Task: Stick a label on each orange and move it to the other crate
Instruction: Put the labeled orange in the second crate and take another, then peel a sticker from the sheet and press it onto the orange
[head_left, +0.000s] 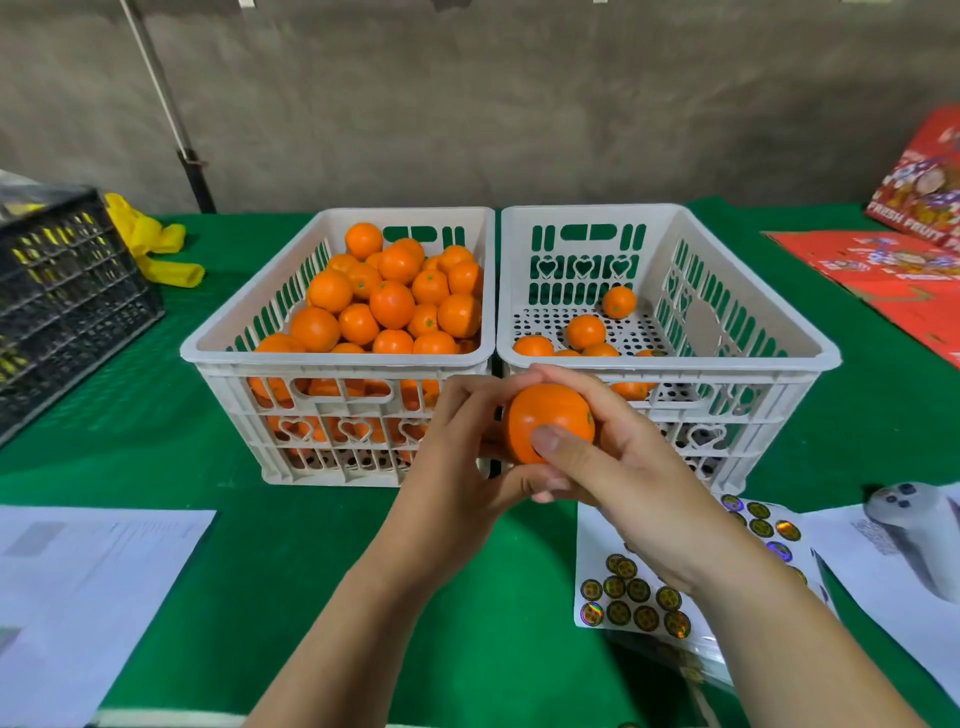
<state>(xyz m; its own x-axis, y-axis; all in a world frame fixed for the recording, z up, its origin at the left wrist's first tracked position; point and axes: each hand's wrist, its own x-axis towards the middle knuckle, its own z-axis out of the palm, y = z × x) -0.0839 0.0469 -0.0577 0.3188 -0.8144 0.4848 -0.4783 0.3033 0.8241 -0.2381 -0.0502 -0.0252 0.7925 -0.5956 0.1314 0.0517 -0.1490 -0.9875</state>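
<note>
mostly hidden orange (545, 415), both hands' grip, label perhaps under thumb (550, 441)

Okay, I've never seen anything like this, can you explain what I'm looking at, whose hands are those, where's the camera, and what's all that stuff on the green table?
There is no machine here. A camera worn on a person's head looks down at their two bare hands. The left hand and right hand hold one orange together, the right thumb pressing its front. On the green table stand two white crates: the left crate is piled with oranges, the right crate holds a few. A sticker sheet of round labels lies under the right wrist, with papers at the left.
</note>
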